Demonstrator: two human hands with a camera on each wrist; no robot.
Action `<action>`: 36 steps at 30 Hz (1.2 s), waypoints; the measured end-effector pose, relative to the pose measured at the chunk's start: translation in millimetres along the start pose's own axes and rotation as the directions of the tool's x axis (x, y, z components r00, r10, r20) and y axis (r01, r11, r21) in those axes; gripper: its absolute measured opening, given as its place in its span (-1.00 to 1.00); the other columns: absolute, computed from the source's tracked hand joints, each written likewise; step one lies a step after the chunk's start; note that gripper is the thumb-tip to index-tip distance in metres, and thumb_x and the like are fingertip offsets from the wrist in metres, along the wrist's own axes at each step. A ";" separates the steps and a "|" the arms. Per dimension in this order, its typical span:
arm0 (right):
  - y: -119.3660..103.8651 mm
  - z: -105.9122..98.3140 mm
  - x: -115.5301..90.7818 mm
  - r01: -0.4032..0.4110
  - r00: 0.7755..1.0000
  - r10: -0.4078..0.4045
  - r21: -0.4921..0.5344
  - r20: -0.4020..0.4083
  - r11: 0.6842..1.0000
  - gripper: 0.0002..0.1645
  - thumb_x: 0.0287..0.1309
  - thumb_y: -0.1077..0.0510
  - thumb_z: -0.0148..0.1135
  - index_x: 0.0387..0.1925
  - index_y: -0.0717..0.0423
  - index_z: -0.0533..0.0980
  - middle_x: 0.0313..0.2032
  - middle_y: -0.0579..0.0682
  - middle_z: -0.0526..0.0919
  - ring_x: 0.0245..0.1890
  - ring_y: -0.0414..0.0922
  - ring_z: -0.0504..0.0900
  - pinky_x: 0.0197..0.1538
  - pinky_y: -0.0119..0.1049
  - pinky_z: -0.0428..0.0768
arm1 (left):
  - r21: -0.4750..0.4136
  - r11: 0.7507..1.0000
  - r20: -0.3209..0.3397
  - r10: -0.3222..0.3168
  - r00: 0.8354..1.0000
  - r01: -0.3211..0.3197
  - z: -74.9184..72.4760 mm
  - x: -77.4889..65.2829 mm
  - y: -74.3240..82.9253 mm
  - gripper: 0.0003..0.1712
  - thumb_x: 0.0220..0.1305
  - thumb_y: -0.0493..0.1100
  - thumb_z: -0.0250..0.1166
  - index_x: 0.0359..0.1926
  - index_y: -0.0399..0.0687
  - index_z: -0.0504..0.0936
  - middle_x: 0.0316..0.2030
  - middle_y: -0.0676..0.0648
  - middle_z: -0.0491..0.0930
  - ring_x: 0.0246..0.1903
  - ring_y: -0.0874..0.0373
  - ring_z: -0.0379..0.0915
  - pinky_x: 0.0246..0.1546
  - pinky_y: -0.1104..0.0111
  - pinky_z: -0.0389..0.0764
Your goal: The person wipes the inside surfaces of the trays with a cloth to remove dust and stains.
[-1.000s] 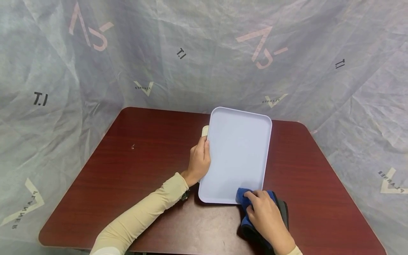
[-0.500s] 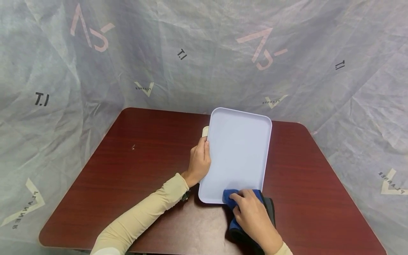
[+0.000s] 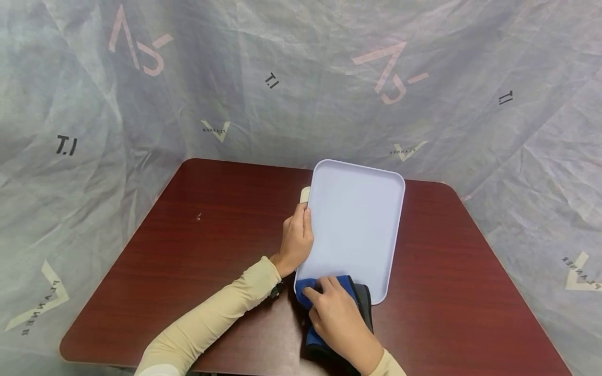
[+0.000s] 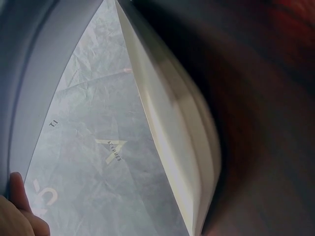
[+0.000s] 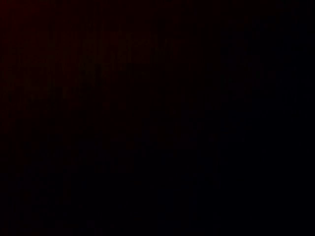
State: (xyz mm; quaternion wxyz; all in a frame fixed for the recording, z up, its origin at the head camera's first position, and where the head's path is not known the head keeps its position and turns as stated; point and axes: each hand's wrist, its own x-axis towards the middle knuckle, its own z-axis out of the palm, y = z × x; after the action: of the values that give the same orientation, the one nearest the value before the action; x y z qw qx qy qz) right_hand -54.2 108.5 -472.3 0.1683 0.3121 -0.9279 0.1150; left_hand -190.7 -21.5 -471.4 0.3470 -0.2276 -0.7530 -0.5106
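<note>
A pale lavender tray [image 3: 352, 224] stands tilted up over the table, its inner face towards me. My left hand [image 3: 296, 237] grips it by the left edge; in the left wrist view its fingers [image 4: 18, 194] show at the tray's side. A blue cloth with black trim [image 3: 345, 286] lies against the tray's lower left corner. My right hand [image 3: 340, 318] holds this cloth, thumb and fingers bunched into it, and presses it along the bottom rim. The right wrist view is almost wholly dark.
Behind the lavender tray, a cream tray [image 3: 304, 195] shows only its edge in the head view; its side [image 4: 172, 128] is nearer in the left wrist view. A tiny bit [image 3: 199, 216] lies on the dark red table [image 3: 226, 209]. Grey printed sheeting [image 3: 301, 94] surrounds the table.
My right hand has slid the blue cloth leftwards along the tray's bottom edge, from the lower right corner to the lower left. The left hand keeps its grip, the tray nearly still.
</note>
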 end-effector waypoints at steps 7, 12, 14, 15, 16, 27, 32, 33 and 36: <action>3.9 -3.2 -2.6 0.021 1.000 -0.020 0.036 -0.023 0.999 -0.61 -0.12 0.37 0.34 -0.19 -0.01 0.71 -0.27 -0.09 0.64 -0.24 -0.13 0.54 -0.23 -0.23 0.59 | 0.010 1.000 -0.004 -0.002 1.000 0.002 0.8 1.0 -1.5 -0.69 0.60 -0.23 -0.11 0.05 -0.33 0.50 -0.55 -0.09 0.45 -0.61 0.15 0.36 -0.60 0.36 0.38; 23.2 -16.2 -13.7 -0.001 0.998 0.005 0.061 -0.068 0.998 -0.55 -0.13 0.40 0.31 -0.12 0.05 0.71 -0.16 -0.11 0.74 -0.14 -0.16 0.65 -0.15 -0.24 0.65 | 0.017 1.000 -0.008 -0.027 1.000 0.027 -0.2 5.0 -5.6 -0.68 0.60 -0.21 -0.10 0.00 -0.34 0.52 -0.54 -0.14 0.52 -0.57 0.12 0.42 -0.57 0.33 0.43; 33.6 -23.4 -20.9 -0.037 0.996 0.041 0.045 -0.081 0.998 -0.52 -0.12 0.41 0.29 -0.09 0.06 0.70 -0.15 -0.09 0.74 -0.17 -0.18 0.67 -0.19 -0.25 0.66 | 0.023 0.999 -0.001 -0.045 0.999 0.045 -1.5 7.3 -8.3 -0.68 0.60 -0.21 -0.10 -0.02 -0.34 0.53 -0.52 -0.15 0.56 -0.55 0.12 0.44 -0.56 0.32 0.45; 39.2 -27.5 -25.0 -0.062 0.994 0.065 0.037 -0.088 0.997 -0.52 -0.11 0.41 0.29 -0.07 0.07 0.70 -0.15 -0.08 0.74 -0.24 -0.20 0.67 -0.23 -0.27 0.65 | 0.030 0.998 0.004 -0.055 0.998 0.055 -2.5 8.6 -10.0 -0.67 0.60 -0.21 -0.11 -0.04 -0.33 0.54 -0.52 -0.15 0.56 -0.55 0.12 0.44 -0.55 0.31 0.46; 45.1 -32.1 -29.1 -0.089 0.991 0.091 0.027 -0.096 0.996 -0.52 -0.10 0.41 0.28 -0.06 0.07 0.69 -0.16 -0.06 0.74 -0.29 -0.23 0.65 -0.27 -0.27 0.64 | 0.037 0.997 0.012 -0.065 0.998 0.064 -3.9 10.2 -11.5 -0.67 0.60 -0.21 -0.11 -0.05 -0.33 0.54 -0.52 -0.15 0.55 -0.55 0.11 0.43 -0.55 0.30 0.46; 104.7 -100.7 -67.7 -0.383 0.906 0.360 -0.068 -0.222 0.921 -0.55 0.02 0.41 0.17 -0.03 0.11 0.66 -0.17 0.13 0.73 -0.51 -0.05 0.53 -0.45 -0.03 0.47 | 0.164 0.974 0.036 -0.165 0.986 0.157 -50.7 31.3 -40.6 -0.65 0.60 -0.16 -0.11 -0.12 -0.30 0.54 -0.45 -0.22 0.56 -0.45 -0.04 0.48 -0.42 0.11 0.52; 121.6 -118.7 -80.2 -0.481 0.837 0.419 -0.107 -0.352 0.870 -0.59 0.06 0.41 0.09 -0.05 0.20 0.66 -0.14 0.24 0.71 -0.31 0.20 0.60 -0.48 0.13 0.47 | 0.214 0.946 -0.034 -0.240 0.970 0.242 -88.4 35.9 -60.1 -0.64 0.60 -0.15 -0.08 -0.14 -0.33 0.56 -0.40 -0.27 0.58 -0.40 -0.14 0.49 -0.33 0.04 0.50; 123.2 -119.3 -81.2 -0.485 0.821 0.410 -0.107 -0.396 0.868 -0.59 0.06 0.42 0.08 -0.07 0.22 0.66 -0.14 0.24 0.71 -0.22 0.23 0.59 -0.41 0.18 0.49 | 0.223 0.940 -0.046 -0.253 0.966 0.257 -95.8 37.2 -63.4 -0.64 0.60 -0.15 -0.08 -0.14 -0.33 0.56 -0.39 -0.28 0.58 -0.39 -0.16 0.49 -0.32 0.03 0.50; 128.6 -114.6 -79.0 -0.455 0.792 0.332 -0.134 -0.512 0.880 -0.63 0.05 0.46 0.09 -0.11 0.32 0.66 -0.14 0.28 0.70 -0.14 0.27 0.52 -0.21 0.25 0.48 | 0.248 0.923 -0.065 -0.288 0.955 0.296 -116.8 43.2 -72.3 -0.62 0.59 -0.14 -0.08 -0.15 -0.36 0.55 -0.37 -0.31 0.57 -0.35 -0.20 0.48 -0.27 0.01 0.48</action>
State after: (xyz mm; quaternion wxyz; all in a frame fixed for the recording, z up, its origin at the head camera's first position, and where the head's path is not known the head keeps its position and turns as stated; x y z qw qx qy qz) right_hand -46.9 287.8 -411.5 0.4003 0.0488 -0.9093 0.1025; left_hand -235.4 -157.4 -455.2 0.3038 -0.0594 -0.8329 -0.4587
